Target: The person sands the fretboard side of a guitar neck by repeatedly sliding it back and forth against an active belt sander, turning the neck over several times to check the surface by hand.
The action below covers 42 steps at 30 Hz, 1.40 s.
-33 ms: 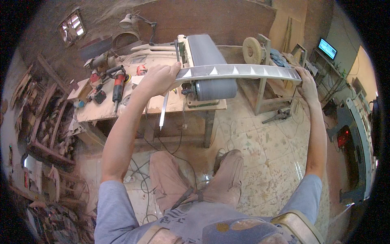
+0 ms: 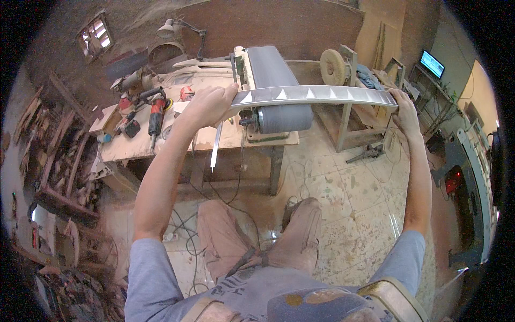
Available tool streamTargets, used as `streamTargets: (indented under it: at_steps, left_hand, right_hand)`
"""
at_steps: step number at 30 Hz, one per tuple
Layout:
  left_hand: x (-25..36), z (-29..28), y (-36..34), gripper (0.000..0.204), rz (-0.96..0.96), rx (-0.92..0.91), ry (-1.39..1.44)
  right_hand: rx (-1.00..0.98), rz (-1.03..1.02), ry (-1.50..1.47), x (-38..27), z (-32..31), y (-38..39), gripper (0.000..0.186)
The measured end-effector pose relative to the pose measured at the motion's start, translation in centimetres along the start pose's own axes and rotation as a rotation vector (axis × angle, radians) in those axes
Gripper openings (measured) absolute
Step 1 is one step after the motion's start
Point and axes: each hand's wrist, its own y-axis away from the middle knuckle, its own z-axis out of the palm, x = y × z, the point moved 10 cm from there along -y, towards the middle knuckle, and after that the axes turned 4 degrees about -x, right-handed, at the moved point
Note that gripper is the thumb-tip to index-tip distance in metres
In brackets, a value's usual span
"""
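A long, shiny metal strip (image 2: 322, 94), blade-like and marked with a row of bright triangles, spans the space between my hands. My left hand (image 2: 212, 104) is closed around its left end, while my right hand (image 2: 406, 111) grips the right end. Beneath it runs the grey belt of a belt sander (image 2: 268, 61), with the belt's rounded near end (image 2: 285, 118) showing below the strip. Whether metal and belt touch cannot be made out. Under my left hand a narrow bright metal piece (image 2: 215, 147) points downward; its upper part is hidden.
On the dusty workbench (image 2: 214, 138) to the left lie a red and black angle grinder (image 2: 155, 115) and a cordless drill (image 2: 129, 126). A round buffing wheel (image 2: 333, 66) stands beyond the strip. Cables (image 2: 188, 236) trail over the tiled floor near my legs. A screen (image 2: 432, 63) glows at far right.
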Motion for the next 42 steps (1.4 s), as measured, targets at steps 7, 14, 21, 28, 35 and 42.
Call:
streamTargets:
  at_steps: [7, 14, 21, 28, 35, 42]
  left_hand:
    - [-2.2, -0.6, 2.3, 0.022, -0.010, 0.252, 0.007]
    - [-2.3, -4.6, 4.5, 0.040, -0.115, 0.522, 0.080]
    - [-1.7, -5.0, 5.0, 0.039, -0.084, 0.665, -0.126]
    - [-1.6, -3.3, 3.7, 0.040, -0.006, 0.448, 0.055]
    - [-0.1, -2.3, 2.6, 0.040, 0.047, 0.471, -0.084]
    - [-0.4, -4.1, 3.0, 0.034, -0.067, 0.622, -0.076]
  right_hand:
    - [0.200, -0.093, 0.056, -2.3, 0.1, 0.0, 0.058]
    - [0.348, -0.059, 0.257, -4.0, -0.3, 0.9, 0.065]
    - [0.411, 0.003, 0.321, -2.9, -0.1, 0.7, 0.071]
    - [0.252, -0.080, 0.262, -3.0, -0.4, 0.5, 0.059]
    - [0.194, -0.046, 0.119, -1.2, -0.2, 0.3, 0.063]
    - [0.367, -0.032, 0.322, -0.9, -0.6, 0.9, 0.059]
